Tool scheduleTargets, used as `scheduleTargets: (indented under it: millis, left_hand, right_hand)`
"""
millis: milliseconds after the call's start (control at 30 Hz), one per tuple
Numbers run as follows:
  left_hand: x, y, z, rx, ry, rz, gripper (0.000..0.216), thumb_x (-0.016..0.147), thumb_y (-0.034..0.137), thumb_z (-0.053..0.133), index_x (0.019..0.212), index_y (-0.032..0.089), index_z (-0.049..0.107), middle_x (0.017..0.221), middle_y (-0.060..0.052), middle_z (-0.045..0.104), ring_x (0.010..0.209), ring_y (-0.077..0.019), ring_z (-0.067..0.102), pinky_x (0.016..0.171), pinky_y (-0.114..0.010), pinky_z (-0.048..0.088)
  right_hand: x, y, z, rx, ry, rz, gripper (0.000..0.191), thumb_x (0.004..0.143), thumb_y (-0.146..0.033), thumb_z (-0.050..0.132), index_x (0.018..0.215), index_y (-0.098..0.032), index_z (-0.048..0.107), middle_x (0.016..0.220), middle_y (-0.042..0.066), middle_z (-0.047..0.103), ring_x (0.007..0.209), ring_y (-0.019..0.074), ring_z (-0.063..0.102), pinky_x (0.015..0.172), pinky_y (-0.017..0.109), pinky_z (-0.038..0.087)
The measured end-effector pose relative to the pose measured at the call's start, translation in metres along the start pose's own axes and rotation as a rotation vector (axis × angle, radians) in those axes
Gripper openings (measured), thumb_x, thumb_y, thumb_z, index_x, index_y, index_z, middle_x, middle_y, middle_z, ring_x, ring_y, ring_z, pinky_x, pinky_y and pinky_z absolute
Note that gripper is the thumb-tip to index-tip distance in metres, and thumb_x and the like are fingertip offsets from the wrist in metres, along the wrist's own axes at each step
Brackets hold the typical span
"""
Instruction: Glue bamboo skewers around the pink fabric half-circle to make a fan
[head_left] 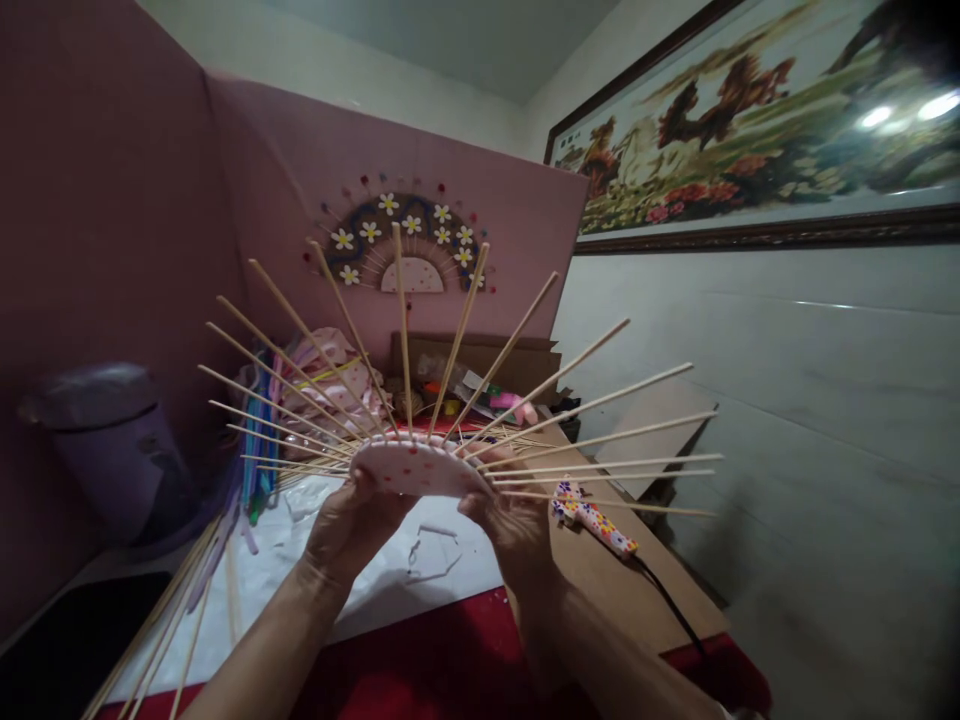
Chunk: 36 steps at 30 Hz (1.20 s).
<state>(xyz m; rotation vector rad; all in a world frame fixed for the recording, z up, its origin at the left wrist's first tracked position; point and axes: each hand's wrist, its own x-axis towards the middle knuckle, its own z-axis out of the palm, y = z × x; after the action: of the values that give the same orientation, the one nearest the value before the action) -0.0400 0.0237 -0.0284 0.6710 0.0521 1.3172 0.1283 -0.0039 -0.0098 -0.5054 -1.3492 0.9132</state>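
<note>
Both hands hold up a half-round base (420, 470), pale with red spots, above the table. Several thin wooden sticks (459, 330) fan out from its curved edge, spread to the left, upward and to the right. My left hand (352, 525) grips the base's left end, thumb on the front face. At the right end, my right hand (514, 515) clasps it, fingers passing behind. Just right of that hand, a flower-patterned glue gun (596, 520) lies on brown cardboard, its black cord running toward the front. The fingers behind the base are partly hidden.
White sheeting (469, 565) with small pale scraps covers part of a red cloth (420, 660). Loose sticks (161, 630) lie front left, near coloured strips (259, 440). A lidded bin (112, 460) stands left. A flowered fan (411, 235) hangs on the pink panel behind.
</note>
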Motion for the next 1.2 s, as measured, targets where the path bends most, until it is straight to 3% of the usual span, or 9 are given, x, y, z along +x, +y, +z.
scheduleTargets:
  millis: [100,200,400,633,867,1067,1200]
  left_hand:
    - [-0.002,-0.001,-0.001,0.023,-0.054,-0.022,0.031,0.063,0.031,0.079,0.092,0.023,0.071,0.098,-0.002,0.073,0.094,-0.0189,0.066,0.090,-0.027,0.049]
    - [-0.003,-0.003,0.000,0.051,-0.077,-0.016,0.029,0.063,0.032,0.079,0.091,0.025,0.072,0.097,-0.001,0.073,0.093,-0.0192,0.066,0.086,-0.027,0.051]
    - [-0.004,-0.004,0.002,0.086,-0.102,-0.022,0.026,0.063,0.035,0.078,0.087,0.025,0.073,0.094,0.001,0.074,0.090,-0.0174,0.067,0.083,-0.025,0.052]
    - [-0.004,-0.005,-0.003,0.090,-0.124,-0.041,0.026,0.066,0.036,0.076,0.089,0.025,0.072,0.095,0.002,0.074,0.092,-0.0168,0.066,0.085,-0.024,0.050]
    - [-0.005,-0.005,-0.005,0.115,-0.113,-0.059,0.031,0.065,0.038,0.076,0.092,0.024,0.072,0.096,-0.001,0.073,0.093,-0.0209,0.066,0.088,-0.031,0.049]
    - [-0.005,-0.004,-0.001,0.135,-0.083,-0.025,0.027,0.063,0.037,0.077,0.088,0.026,0.073,0.094,0.001,0.073,0.095,-0.0210,0.065,0.096,-0.033,0.043]
    - [-0.007,-0.002,0.005,0.191,-0.070,-0.036,0.030,0.060,0.035,0.080,0.086,0.022,0.073,0.093,-0.002,0.074,0.094,-0.0231,0.065,0.099,-0.036,0.042]
  right_hand:
    - [-0.002,-0.002,0.010,-0.086,0.076,-0.157,0.027,0.070,-0.037,0.073,0.090,-0.022,0.063,0.079,0.004,0.070,0.069,0.0192,0.068,0.060,0.031,0.056]
    - [-0.007,0.001,0.014,-0.197,0.134,-0.252,0.015,0.074,-0.035,0.070,0.078,-0.021,0.064,0.075,0.005,0.070,0.069,0.0204,0.068,0.060,0.032,0.058]
    - [-0.013,0.001,0.019,-0.324,0.271,-0.416,0.009,0.075,-0.028,0.070,0.080,-0.022,0.067,0.073,0.006,0.071,0.061,0.0202,0.066,0.053,0.033,0.056]
    - [-0.010,-0.013,0.021,-0.300,0.241,-0.446,0.004,0.076,-0.025,0.069,0.077,-0.023,0.066,0.072,0.005,0.070,0.063,0.0199,0.065,0.057,0.033,0.056]
    - [-0.014,-0.008,0.019,-0.222,0.237,-0.395,0.005,0.073,-0.021,0.071,0.077,-0.023,0.068,0.072,0.005,0.071,0.067,0.0222,0.067,0.062,0.036,0.058]
    - [-0.015,0.002,0.019,-0.148,0.290,-0.321,0.009,0.070,-0.026,0.073,0.076,-0.021,0.069,0.071,0.006,0.070,0.062,0.0213,0.066,0.054,0.034,0.056]
    - [-0.011,0.013,0.018,-0.008,0.188,-0.224,0.020,0.073,-0.035,0.066,0.088,-0.023,0.067,0.079,0.006,0.067,0.063,0.0197,0.064,0.044,0.029,0.051]
